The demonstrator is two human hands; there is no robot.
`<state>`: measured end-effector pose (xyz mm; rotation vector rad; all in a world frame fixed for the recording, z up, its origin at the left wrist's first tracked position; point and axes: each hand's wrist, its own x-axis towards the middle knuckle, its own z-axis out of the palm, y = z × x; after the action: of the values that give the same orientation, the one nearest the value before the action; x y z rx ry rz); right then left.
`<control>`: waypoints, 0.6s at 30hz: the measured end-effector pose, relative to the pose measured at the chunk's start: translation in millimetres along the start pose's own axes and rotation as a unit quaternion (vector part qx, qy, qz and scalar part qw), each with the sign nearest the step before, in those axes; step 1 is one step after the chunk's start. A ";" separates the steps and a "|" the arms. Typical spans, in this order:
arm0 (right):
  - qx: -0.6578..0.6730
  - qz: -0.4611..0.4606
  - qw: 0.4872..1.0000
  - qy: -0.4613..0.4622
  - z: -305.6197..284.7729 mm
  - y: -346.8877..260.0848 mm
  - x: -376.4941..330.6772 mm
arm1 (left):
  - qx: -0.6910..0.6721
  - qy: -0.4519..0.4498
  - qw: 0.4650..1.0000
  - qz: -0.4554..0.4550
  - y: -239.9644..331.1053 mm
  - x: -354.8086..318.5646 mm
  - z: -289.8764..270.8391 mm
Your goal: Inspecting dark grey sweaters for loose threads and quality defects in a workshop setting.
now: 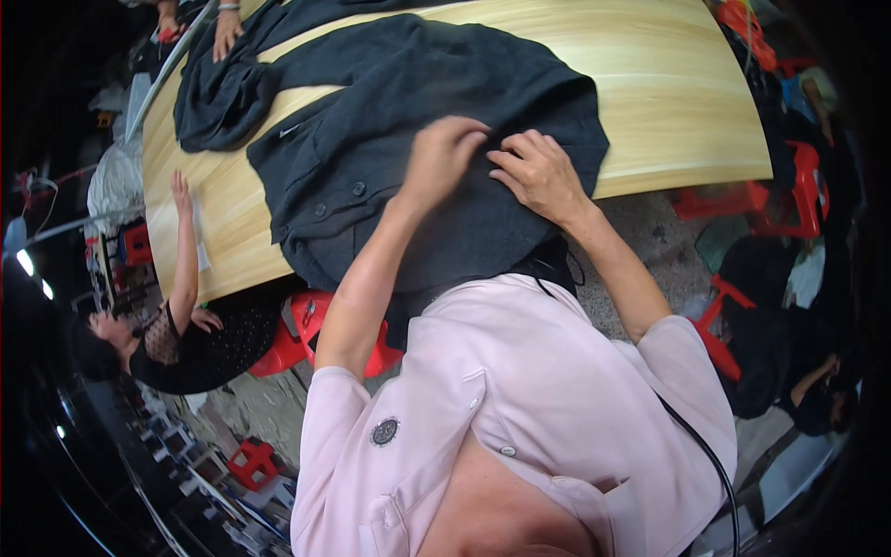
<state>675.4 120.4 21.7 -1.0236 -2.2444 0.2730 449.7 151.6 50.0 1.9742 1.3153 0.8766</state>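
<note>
A black button-up garment is spread over the near edge of the table, its lower part hanging toward my lap. Two dark buttons show on its left part, and a small label sits near its left edge. Above the cloth, my left hand has its fingers curled and thumb and forefinger brought together; anything between them is too small to make out. Close beside it, my right hand rests on the garment with bent fingers, thumb and fingertips pinched at the fabric. The two sets of fingertips nearly meet.
The wooden table has a curved edge. Another dark garment lies at the far left, with another person's hand on it. A seated person's raised arm reaches the table's left side. Red stools stand around.
</note>
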 end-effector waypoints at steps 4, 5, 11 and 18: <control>0.001 0.059 0.998 0.038 -12.3 4.3 -5.4 | -0.015 -0.109 0.992 0.063 26.8 -42.9 4.5; -0.011 0.070 0.997 0.043 -16.4 4.1 -6.3 | 0.015 -0.091 0.994 0.065 22.1 -57.2 3.1; -0.062 0.101 0.991 0.061 -18.7 -11.1 -10.7 | 0.334 0.129 0.933 0.034 6.1 -121.7 -62.3; -0.153 0.147 0.967 -0.140 14.8 -34.9 -0.2 | 0.272 0.005 0.960 -0.067 -14.4 -188.3 -79.9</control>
<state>645.2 97.8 25.3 -1.5736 -2.4329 0.2098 324.1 -10.5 50.4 2.2443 1.8171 0.4877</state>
